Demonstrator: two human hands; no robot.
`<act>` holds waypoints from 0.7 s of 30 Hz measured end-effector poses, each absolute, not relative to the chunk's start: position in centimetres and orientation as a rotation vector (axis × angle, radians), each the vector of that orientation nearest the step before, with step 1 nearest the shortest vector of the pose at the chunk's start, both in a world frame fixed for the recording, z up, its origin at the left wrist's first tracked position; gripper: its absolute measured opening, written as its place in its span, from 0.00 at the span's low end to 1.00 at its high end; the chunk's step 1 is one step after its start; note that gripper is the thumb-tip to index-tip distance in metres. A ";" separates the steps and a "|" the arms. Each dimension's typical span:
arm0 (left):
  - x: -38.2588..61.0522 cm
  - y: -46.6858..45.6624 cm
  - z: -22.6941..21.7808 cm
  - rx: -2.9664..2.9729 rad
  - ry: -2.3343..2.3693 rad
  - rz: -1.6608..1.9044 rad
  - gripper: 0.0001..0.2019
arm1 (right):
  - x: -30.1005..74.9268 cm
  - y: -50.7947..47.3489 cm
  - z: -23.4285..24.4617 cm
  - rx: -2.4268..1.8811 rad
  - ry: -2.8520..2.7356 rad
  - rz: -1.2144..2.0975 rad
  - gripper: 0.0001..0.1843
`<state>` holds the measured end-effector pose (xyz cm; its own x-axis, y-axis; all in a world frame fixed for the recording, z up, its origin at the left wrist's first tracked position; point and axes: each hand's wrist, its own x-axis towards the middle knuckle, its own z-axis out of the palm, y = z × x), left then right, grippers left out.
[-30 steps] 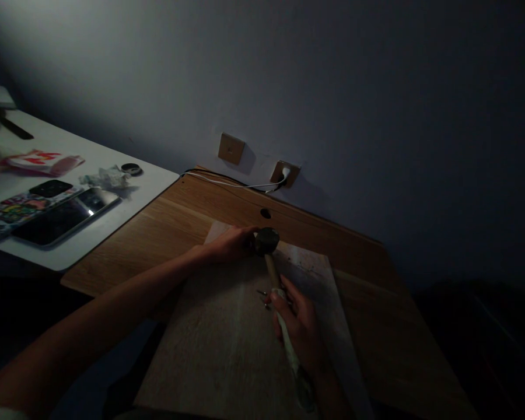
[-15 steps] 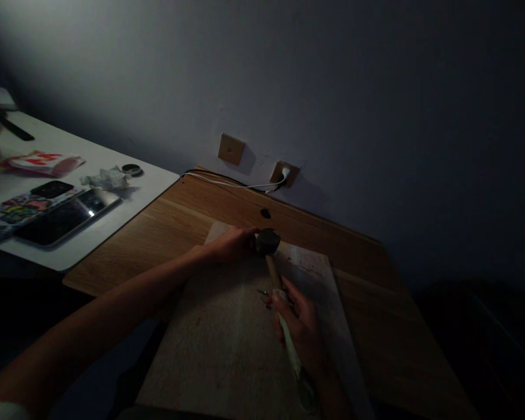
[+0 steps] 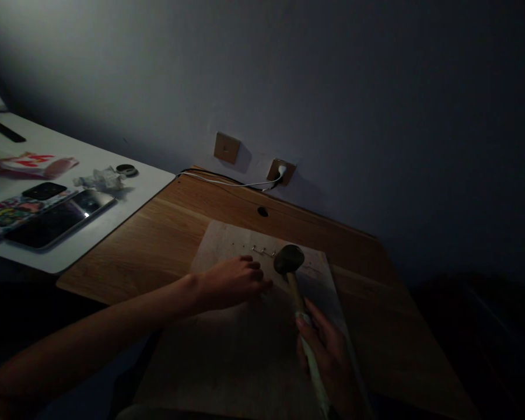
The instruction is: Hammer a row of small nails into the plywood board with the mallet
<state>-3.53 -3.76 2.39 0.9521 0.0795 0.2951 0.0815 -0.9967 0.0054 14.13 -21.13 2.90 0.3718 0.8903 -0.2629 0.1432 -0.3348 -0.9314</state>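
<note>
My right hand (image 3: 326, 347) is wrapped round the handle of a mallet (image 3: 289, 259), its dark rounded head over the far part of a wooden board (image 3: 219, 350). My left hand (image 3: 236, 284) is over the board, left of the mallet head. Its fingers are curled and the fingertips point right; whatever they may hold is hidden. Beyond it, a short row of small shiny nails (image 3: 263, 251) stands in the board near its far edge. Small dark dots continue the row to the left.
The board lies on a brown wooden desk (image 3: 149, 239). On the adjoining white table (image 3: 144, 181) at left are a phone (image 3: 61, 219), a patterned item (image 3: 9, 219), crumpled plastic (image 3: 100, 179) and a red-and-white packet (image 3: 39, 165). Cables (image 3: 227, 182) run to a wall socket (image 3: 281, 171).
My left hand has drawn back toward me from the far edge, uncovering the row of nails. The mallet has shifted right and nearer. A thin nail seen by my right fingers earlier is no longer visible there.
</note>
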 end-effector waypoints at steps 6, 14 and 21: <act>-2.8 -3.7 2.0 -3.004 0.026 -0.524 0.07 | 14.2 -21.1 3.1 -1.738 -0.881 1.055 0.42; -5.1 3.2 2.2 -3.304 -0.513 -0.710 0.09 | 13.4 -21.5 2.3 -1.663 -0.860 1.124 0.39; -5.6 5.4 0.1 -3.390 -0.756 -0.885 0.11 | 12.8 -20.6 2.1 -1.660 -0.879 1.111 0.32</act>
